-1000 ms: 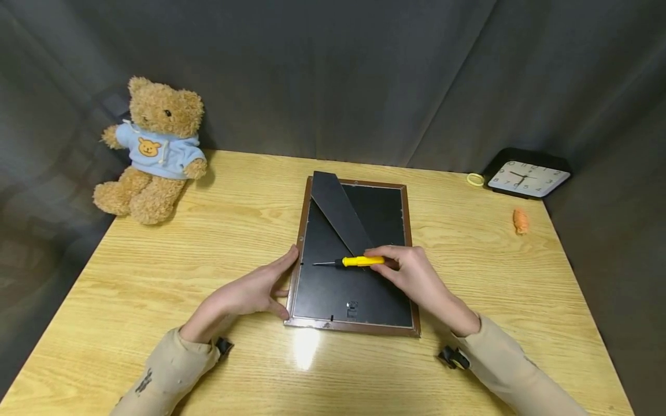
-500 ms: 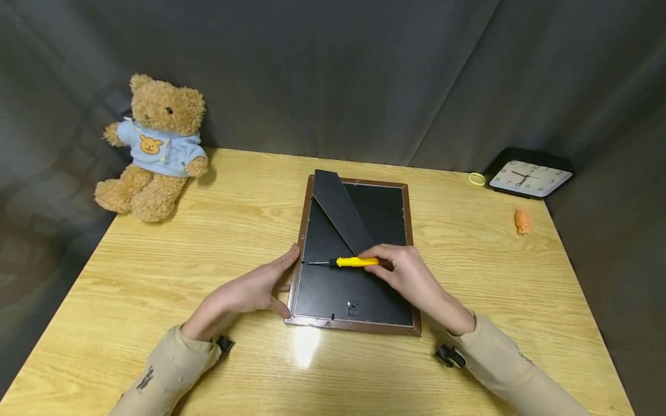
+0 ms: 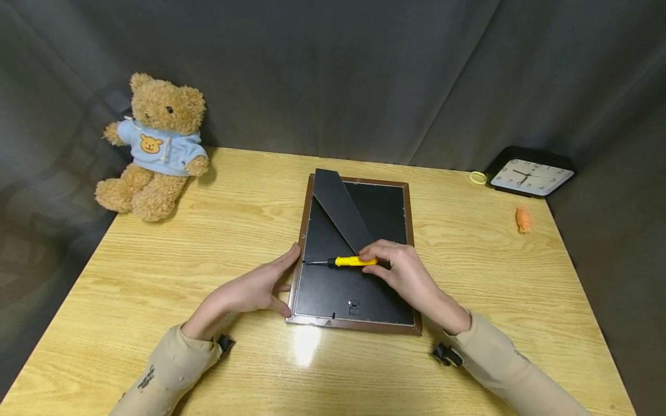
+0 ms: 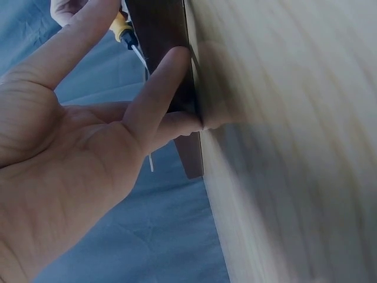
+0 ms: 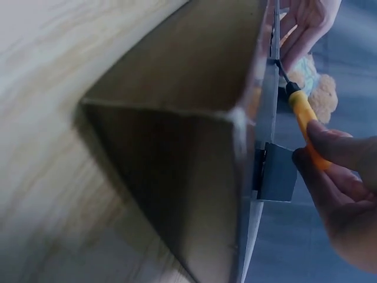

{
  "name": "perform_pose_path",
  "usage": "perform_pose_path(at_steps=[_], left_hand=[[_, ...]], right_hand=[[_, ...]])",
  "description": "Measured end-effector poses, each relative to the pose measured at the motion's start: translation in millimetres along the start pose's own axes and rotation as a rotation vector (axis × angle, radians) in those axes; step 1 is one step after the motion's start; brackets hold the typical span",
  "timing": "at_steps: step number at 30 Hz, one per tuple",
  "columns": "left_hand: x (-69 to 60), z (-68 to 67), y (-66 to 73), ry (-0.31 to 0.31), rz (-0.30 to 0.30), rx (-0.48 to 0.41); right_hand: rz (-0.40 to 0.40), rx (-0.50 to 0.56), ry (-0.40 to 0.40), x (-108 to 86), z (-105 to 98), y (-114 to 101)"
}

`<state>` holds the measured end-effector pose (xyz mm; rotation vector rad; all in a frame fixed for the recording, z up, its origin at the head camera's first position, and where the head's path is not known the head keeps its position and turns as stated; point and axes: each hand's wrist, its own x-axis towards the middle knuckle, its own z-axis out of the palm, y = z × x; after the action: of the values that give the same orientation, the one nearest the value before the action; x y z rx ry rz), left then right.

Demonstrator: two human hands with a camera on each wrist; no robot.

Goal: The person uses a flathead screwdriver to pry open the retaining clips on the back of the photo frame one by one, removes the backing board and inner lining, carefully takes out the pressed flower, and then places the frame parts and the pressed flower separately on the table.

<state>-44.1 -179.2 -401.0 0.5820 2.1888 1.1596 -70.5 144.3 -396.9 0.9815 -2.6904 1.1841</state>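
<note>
Yellow screwdriver (image 3: 350,262) shifted left; tip (image 3: 307,263) now at left border of frame (image 3: 325,289).

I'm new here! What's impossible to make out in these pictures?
Front of the picture frame: head view, turned down against the table.
Marking on its back: head view, too small to read.
Part of the yellow screwdriver: right wrist view, covered by the right hand.
Rest of the right sleeve: head view, cut off by the bottom edge.

2 sleeved forearms (image 3: 512,367) angled inward; left hand (image 3: 252,290) spread, right hand (image 3: 408,271) in pinch.
</note>
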Motion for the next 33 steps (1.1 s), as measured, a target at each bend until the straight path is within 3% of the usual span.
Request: perform_pose_path(at_steps=[9, 16, 24, 33], left_hand=[[0.3, 0.0, 0.7, 0.000, -0.003, 0.015], [0.2, -0.4, 0.5, -0.002, -0.016, 0.004], [0.8, -2.1, 0.3, 0.005, -0.022, 0.058], [0.2, -1.0, -0.8, -0.005, -0.016, 0.012]], right_hand=[[0.030, 0.012, 0.032, -0.3, -2.6, -3.1], [0.038, -0.056, 0.003, -0.3, -1.5, -1.8], [0.023, -0.040, -0.034, 2.9, -2.3, -0.8], [0.062, -0.035, -0.018, 3.1, 0.4, -2.5]])
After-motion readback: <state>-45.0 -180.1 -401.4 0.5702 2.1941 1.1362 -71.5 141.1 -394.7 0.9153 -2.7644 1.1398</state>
